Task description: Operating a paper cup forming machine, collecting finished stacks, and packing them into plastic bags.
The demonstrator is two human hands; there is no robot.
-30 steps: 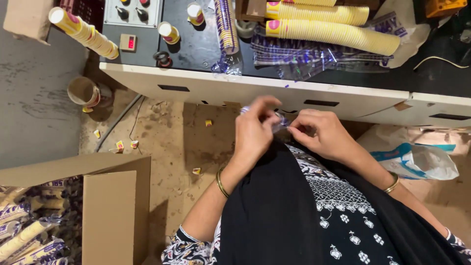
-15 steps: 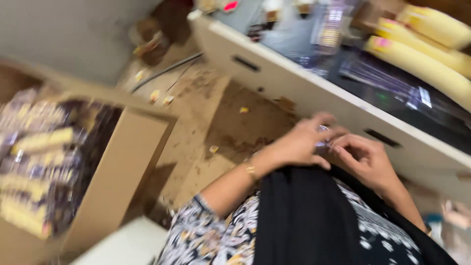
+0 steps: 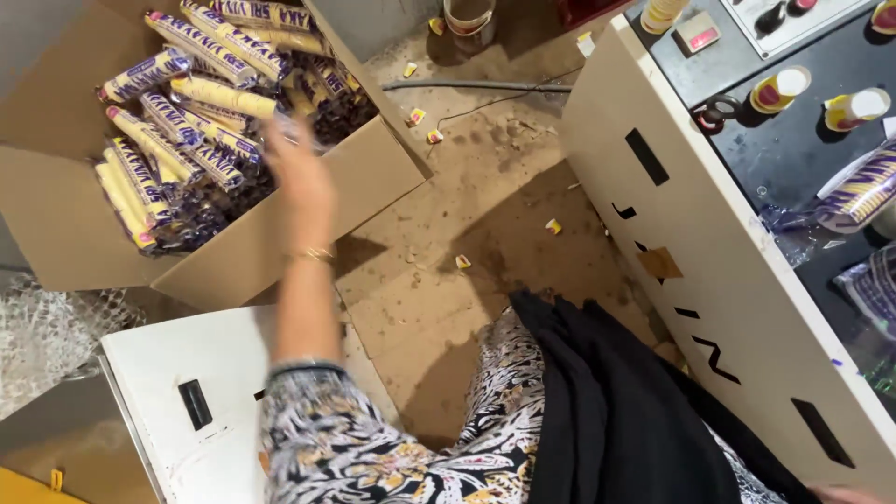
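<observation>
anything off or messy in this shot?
Yes: small yellow scraps lie scattered over the dusty floor between the cardboard box and the white machine. The wrapped cup stacks lie in the box jumbled, not in rows. Left hand is blurred over the box.

left hand [image 3: 297,173]: smeared by motion over the cardboard box [image 3: 280,224]; fingers cannot be told apart, nor whether they grip anything.
right hand [image 3: 845,493]: only a sliver shows at the bottom edge; open or closed cannot be told.
cardboard box: cut off by the top and left edges.
wrapped stacks [image 3: 177,112]: lower layers hidden under the top ones.
table [image 3: 709,280]: runs out of the right edge; its top only partly seen.
stack on the table [image 3: 863,191]: cropped at the right edge.
bucket [image 3: 469,14]: top cut off.
</observation>
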